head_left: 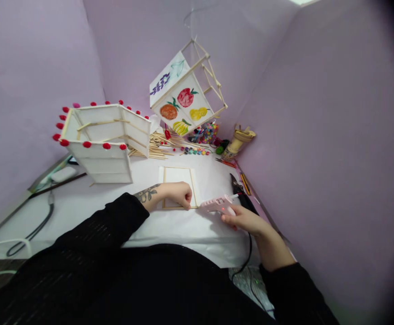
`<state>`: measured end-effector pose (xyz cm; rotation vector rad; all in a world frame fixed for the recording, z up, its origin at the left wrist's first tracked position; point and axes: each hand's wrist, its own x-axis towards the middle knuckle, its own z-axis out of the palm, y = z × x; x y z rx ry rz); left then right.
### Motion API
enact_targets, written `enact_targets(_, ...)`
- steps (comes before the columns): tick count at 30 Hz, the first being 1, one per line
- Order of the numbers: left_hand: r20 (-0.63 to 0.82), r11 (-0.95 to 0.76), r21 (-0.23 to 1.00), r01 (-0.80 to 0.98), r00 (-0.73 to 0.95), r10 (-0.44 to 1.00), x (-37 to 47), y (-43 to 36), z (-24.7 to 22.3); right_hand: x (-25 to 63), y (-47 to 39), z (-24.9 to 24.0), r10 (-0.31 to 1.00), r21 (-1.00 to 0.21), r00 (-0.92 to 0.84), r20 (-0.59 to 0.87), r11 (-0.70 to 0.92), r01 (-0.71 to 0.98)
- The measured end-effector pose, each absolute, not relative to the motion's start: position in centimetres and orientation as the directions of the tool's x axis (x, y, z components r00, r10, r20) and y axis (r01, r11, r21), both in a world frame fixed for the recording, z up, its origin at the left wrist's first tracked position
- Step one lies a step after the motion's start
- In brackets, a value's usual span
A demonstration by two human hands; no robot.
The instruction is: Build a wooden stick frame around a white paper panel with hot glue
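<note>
My right hand point(239, 219) is wrapped around a pale pink hot glue gun point(217, 204) with a small red light on its side. A clear glue stick pokes out of its back end. Its nozzle points left, at the lower right corner of a rectangular frame of thin wooden sticks point(194, 189). The frame lies flat over white paper point(178, 175) on the table. Across its lower part rests my left hand point(180, 194), fingers closed, with the fingertips down by the bottom stick. What they grip is hidden.
A white-panelled lantern point(110, 164) with red pom-poms stands at left. A fruit-painted lantern point(186, 97) hangs above the table's back. Behind lie wooden sticks point(156, 146), colourful beads point(197, 151) and a stick-filled holder point(236, 144). Pruning shears point(236, 184) and pencils point(245, 183) lie at right.
</note>
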<state>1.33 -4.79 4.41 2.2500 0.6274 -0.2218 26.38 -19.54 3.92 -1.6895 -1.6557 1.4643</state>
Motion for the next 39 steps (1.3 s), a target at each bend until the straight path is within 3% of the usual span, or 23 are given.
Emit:
enact_targets(23,-0.35,-0.575,0.642,0.508,0.861,0.369,1.2,-4.6,3.9,26.5,-19.6,3.8,0.89,-0.885,-0.233,-0.392,-0.295,0.361)
enact_targets(28,-0.325,-0.587,0.645,0.489,0.871,0.368,1.1,-4.4,3.7,26.5,-19.4,3.3,0.933,-0.922,-0.137,-0.333,-0.292,0.254)
enact_targets(34,-0.307,-0.598,0.66,0.454,0.89,0.337,0.9,-4.2,3.3,25.9,-18.7,3.3,0.977,-0.977,-0.037,-0.212,-0.213,-0.026)
enact_targets(39,-0.252,-0.579,0.701,0.416,0.905,0.344,0.4,-3.8,3.9,24.7,-18.6,4.0,0.981,-0.982,0.054,-0.185,-0.182,-0.049)
